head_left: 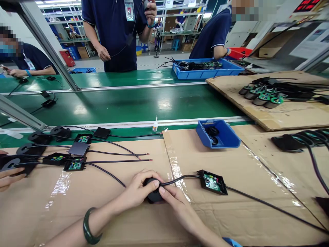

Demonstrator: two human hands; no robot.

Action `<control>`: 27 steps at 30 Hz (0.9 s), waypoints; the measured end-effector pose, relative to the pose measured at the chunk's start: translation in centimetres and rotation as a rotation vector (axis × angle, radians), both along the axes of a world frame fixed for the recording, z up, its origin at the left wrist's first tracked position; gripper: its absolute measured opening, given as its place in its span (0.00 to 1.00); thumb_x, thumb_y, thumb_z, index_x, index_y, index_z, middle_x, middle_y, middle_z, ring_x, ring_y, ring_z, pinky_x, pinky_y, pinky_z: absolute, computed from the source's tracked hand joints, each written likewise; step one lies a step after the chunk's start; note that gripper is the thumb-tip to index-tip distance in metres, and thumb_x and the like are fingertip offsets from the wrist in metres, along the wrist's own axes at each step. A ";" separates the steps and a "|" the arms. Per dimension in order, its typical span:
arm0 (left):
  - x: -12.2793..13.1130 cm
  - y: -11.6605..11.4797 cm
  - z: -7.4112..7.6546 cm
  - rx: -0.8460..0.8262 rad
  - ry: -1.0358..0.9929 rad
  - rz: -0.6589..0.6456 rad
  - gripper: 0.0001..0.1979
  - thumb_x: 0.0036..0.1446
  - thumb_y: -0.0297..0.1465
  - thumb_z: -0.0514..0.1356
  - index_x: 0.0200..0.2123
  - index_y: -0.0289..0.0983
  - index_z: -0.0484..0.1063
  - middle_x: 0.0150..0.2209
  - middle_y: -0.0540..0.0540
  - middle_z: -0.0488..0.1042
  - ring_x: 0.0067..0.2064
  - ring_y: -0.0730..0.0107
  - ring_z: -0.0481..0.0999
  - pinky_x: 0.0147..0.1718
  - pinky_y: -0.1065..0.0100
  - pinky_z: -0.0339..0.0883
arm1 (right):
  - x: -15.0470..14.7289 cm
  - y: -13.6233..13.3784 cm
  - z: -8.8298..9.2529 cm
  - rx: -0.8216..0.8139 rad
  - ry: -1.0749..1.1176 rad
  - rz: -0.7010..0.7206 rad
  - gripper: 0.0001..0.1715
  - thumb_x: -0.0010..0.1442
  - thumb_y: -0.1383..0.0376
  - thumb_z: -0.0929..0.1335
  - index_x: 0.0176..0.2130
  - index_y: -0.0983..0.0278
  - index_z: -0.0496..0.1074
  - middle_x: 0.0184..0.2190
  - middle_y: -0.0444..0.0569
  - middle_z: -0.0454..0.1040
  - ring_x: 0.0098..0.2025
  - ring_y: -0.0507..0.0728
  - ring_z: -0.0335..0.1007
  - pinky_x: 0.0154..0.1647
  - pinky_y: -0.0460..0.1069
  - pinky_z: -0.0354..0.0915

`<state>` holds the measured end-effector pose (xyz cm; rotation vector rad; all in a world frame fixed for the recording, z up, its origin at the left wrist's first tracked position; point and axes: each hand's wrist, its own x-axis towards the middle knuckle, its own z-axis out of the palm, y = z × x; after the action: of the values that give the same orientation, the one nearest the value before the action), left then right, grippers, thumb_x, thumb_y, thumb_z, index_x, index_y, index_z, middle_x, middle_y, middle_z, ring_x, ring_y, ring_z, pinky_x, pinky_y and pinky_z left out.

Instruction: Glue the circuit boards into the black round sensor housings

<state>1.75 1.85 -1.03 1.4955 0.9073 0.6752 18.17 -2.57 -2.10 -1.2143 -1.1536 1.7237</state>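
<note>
Both hands meet over a black round housing (154, 196) on the cardboard-covered bench. My left hand (140, 188) grips it from the left, thumb on top and fingers curled over the far side. From the right, my right hand (177, 202) pinches its edge where a black cable (180, 178) comes out. That cable runs to an open black box (213, 181) with a green circuit board inside. A second cable (269, 206) leaves the box toward the lower right. The housing's underside is hidden by my fingers.
A blue bin (218, 135) with black rings stands beyond the box. Similar cabled units (77, 149) lie at left, near another person's hand (11, 176). A small glue bottle (155, 124) stands by the green conveyor (144, 103). Raised cardboard (231, 92) holds parts at right; co-workers stand opposite.
</note>
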 end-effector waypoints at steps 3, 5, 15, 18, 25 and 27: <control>-0.2 0.3 0.1 -0.048 -0.019 -0.042 0.15 0.60 0.41 0.58 0.38 0.36 0.76 0.40 0.44 0.77 0.44 0.61 0.73 0.47 0.66 0.62 | 0.2 0.2 0.2 -0.028 0.057 0.038 0.32 0.54 0.41 0.67 0.40 0.64 0.79 0.37 0.52 0.78 0.40 0.62 0.73 0.44 0.57 0.70; -0.3 0.3 0.2 -0.063 -0.024 -0.035 0.17 0.60 0.43 0.58 0.38 0.35 0.76 0.39 0.44 0.77 0.43 0.62 0.73 0.45 0.66 0.63 | 0.2 0.1 0.1 -0.028 0.069 0.059 0.32 0.54 0.40 0.67 0.40 0.64 0.78 0.37 0.51 0.78 0.40 0.61 0.73 0.44 0.57 0.70; 0.5 -1.0 -0.8 0.101 0.026 0.096 0.20 0.62 0.47 0.54 0.36 0.35 0.72 0.37 0.44 0.75 0.41 0.63 0.72 0.43 0.66 0.64 | -1.4 -0.5 -1.4 0.108 -0.041 -0.144 0.30 0.49 0.45 0.72 0.42 0.65 0.77 0.36 0.52 0.77 0.42 0.64 0.72 0.46 0.57 0.69; 0.6 -0.9 -1.4 0.142 0.049 0.128 0.22 0.63 0.49 0.50 0.36 0.36 0.72 0.37 0.44 0.76 0.41 0.62 0.73 0.45 0.64 0.64 | -1.6 -0.4 -1.5 0.127 -0.025 -0.161 0.29 0.49 0.45 0.72 0.40 0.64 0.78 0.35 0.51 0.77 0.41 0.64 0.72 0.42 0.56 0.69; -0.3 -0.9 -1.0 0.116 0.083 0.049 0.32 0.55 0.60 0.51 0.43 0.37 0.72 0.43 0.44 0.75 0.46 0.59 0.72 0.47 0.63 0.63 | -2.0 -0.1 -3.9 0.046 0.155 -0.213 0.34 0.43 0.40 0.72 0.39 0.63 0.79 0.32 0.49 0.78 0.37 0.63 0.74 0.39 0.55 0.69; -0.4 -0.9 -1.0 0.122 0.090 0.060 0.36 0.41 0.60 0.64 0.43 0.36 0.73 0.40 0.44 0.75 0.42 0.59 0.72 0.42 0.65 0.63 | -2.1 0.0 -4.3 0.039 0.171 -0.211 0.32 0.43 0.39 0.72 0.37 0.61 0.79 0.31 0.48 0.78 0.38 0.63 0.75 0.43 0.55 0.69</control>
<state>1.40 0.94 -2.00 1.6231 0.9975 0.7225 16.09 -2.56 -6.41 -1.0998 -0.9196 1.6047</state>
